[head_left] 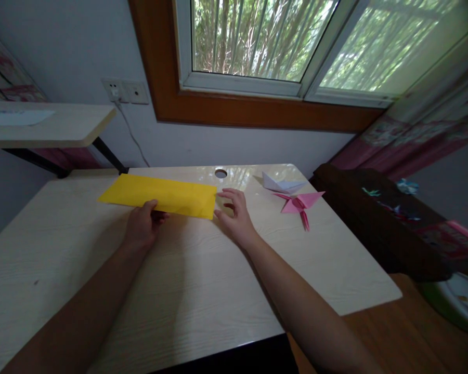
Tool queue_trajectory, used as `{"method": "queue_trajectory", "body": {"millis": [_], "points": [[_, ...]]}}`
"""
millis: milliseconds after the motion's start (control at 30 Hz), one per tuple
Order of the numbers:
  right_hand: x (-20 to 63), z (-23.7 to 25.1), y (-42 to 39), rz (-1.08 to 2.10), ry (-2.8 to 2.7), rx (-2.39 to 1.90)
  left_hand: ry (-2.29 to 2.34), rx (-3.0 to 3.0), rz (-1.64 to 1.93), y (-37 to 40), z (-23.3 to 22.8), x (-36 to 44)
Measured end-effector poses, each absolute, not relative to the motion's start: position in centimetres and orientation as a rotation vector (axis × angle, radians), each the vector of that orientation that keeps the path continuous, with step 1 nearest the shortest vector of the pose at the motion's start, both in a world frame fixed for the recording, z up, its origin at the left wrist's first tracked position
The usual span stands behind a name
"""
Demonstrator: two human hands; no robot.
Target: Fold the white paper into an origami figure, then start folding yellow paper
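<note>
A long yellow sheet of paper, seemingly folded, is tilted slightly above the pale wooden desk. My left hand pinches its near edge, thumb on top and fingers underneath. At the paper's right end is my right hand, its thumb and fingers apart and curved around the short edge. Its fingertips are at or very near the paper; whether they touch I cannot tell. To the right lie a pink folded-paper crane and, behind it, a white paper boat.
A round cable hole is near the desk's back edge. At the left a raised shelf carries a white sheet. A cord hangs from the wall socket. Right of the desk stands a dark brown cabinet with small items on top.
</note>
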State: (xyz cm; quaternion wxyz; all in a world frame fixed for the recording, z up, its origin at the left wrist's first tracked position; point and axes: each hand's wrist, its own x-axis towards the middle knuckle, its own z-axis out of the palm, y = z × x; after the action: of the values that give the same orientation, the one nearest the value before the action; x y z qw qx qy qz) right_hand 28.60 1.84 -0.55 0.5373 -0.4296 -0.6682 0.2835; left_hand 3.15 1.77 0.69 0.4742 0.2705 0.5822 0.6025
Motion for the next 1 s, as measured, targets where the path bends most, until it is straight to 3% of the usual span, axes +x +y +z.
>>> {"method": "queue_trajectory", "body": {"millis": [333, 567, 767, 1000], "points": [[28.6, -1.3, 2.3, 0.377, -1.807, -1.021, 1.374, 0.773, 1.342, 1.7, -0.2, 2.9], [27.9, 0.1, 1.3, 0.600, -1.752, -0.977, 1.323, 0.916, 1.323, 1.3, -0.1, 3.1], [27.3, -0.1, 0.7, 0.601, -1.691, -1.042, 1.440, 1.122, 1.162, 1.0, -0.3, 3.3], [27.3, -1.1, 0.9, 0.866, -1.335, -1.145, 1.373, 1.195, 1.168, 0.8, -0.6, 3.5]]}}
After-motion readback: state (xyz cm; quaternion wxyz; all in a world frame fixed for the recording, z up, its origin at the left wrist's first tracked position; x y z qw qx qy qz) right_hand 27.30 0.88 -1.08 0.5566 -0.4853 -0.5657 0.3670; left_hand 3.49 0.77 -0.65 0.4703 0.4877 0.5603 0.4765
